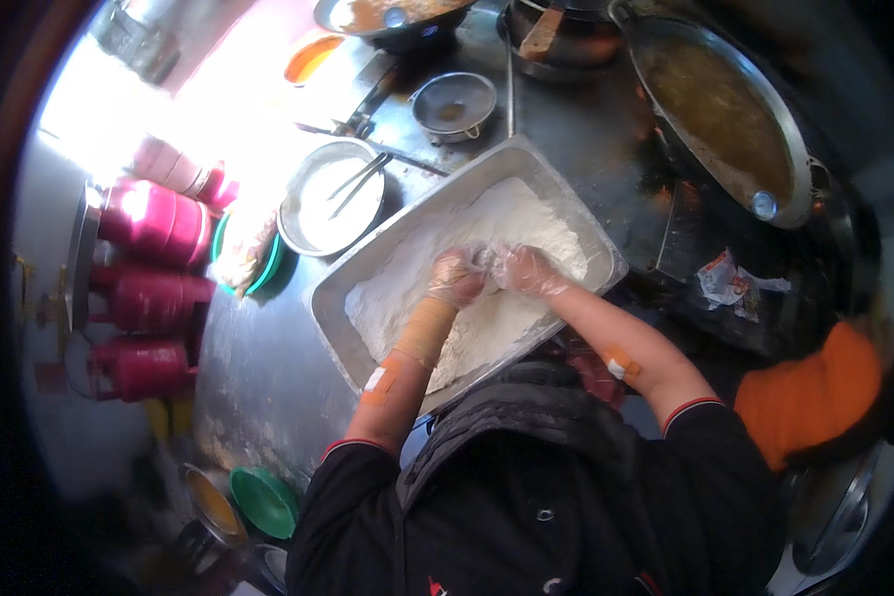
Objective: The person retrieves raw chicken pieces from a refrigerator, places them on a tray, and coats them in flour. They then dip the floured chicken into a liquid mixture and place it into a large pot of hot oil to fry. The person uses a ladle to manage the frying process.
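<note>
A deep rectangular metal tray (340, 340) holds a wide bed of white flour (407, 288). Both my hands are over its middle, in thin clear plastic gloves. My left hand (455, 278), with a tan wrap round the forearm, is closed, its fingers curled inward. Close beside it, my right hand (526, 270) is closed too. Between the two sets of fingers is a small flour-coated lump (484, 257); what it is I cannot make out. Flour dusts the gloves, and the fingertips are partly hidden.
Left of the tray stand a round metal bowl (293, 221) of white batter with chopsticks (360, 184) across it and a green basin (276, 263). A strainer (453, 105) sits behind. A large oil pan (800, 149) is at right, near a crumpled wrapper (730, 284). Pink gas cylinders (154, 221) stand far left.
</note>
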Motion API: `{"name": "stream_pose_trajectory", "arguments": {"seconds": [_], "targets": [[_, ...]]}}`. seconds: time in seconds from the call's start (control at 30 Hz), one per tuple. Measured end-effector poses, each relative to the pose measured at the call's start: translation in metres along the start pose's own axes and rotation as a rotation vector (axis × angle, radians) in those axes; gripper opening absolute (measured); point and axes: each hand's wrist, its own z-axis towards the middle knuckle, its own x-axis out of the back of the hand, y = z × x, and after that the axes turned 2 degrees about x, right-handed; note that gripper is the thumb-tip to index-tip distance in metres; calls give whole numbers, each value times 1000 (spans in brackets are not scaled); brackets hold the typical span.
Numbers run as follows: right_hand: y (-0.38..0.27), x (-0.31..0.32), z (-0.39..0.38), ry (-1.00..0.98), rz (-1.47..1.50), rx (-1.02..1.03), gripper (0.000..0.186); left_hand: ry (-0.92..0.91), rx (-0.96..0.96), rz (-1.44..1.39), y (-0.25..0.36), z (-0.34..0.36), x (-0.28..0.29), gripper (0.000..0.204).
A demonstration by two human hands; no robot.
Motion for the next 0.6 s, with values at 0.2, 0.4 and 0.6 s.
{"name": "stream_pose_trajectory", "arguments": {"seconds": [0.2, 0.4, 0.6], "targets": [[0, -14, 15, -105, 9, -59, 34, -79, 128, -167, -12, -5, -2, 41], [-1, -26, 24, -139, -29, 9, 27, 2, 92, -583, -26, -36, -10, 49], [-11, -31, 32, -240, -105, 28, 35, 22, 61, -1017, -51, -49, -26, 48]]}}
